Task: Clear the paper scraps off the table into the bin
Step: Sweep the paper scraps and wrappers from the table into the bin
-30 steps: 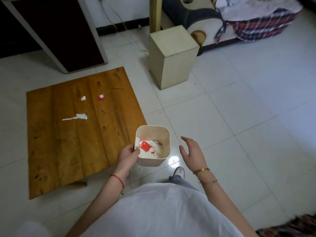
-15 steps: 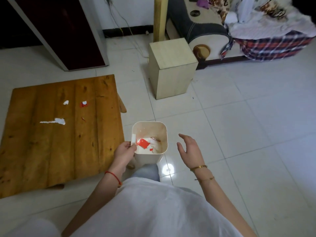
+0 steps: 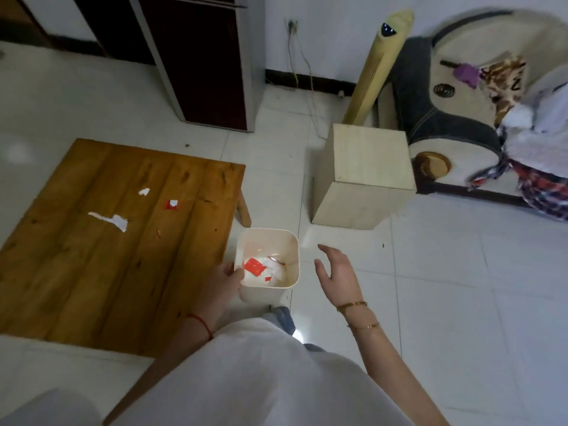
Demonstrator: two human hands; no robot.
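A home living room is seen here.
A white tiled floor [image 3: 461, 302] is spread throughout, and a low wooden table [image 3: 92, 272] is set on it. A padded sofa [image 3: 461, 118] is piled with a plaid blanket [image 3: 544, 192] and clothes [image 3: 507, 78]. A tower fan [image 3: 378, 66] is propped beside it, a wooden box [image 3: 365, 176] is stood in front, and cables [image 3: 304, 69] are plugged in at the wall.

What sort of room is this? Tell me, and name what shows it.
Most likely a living room in a home: a sofa heaped with clothes stands by the wall, a low wooden table sits on a tiled floor, and a tower fan stands beside the sofa.
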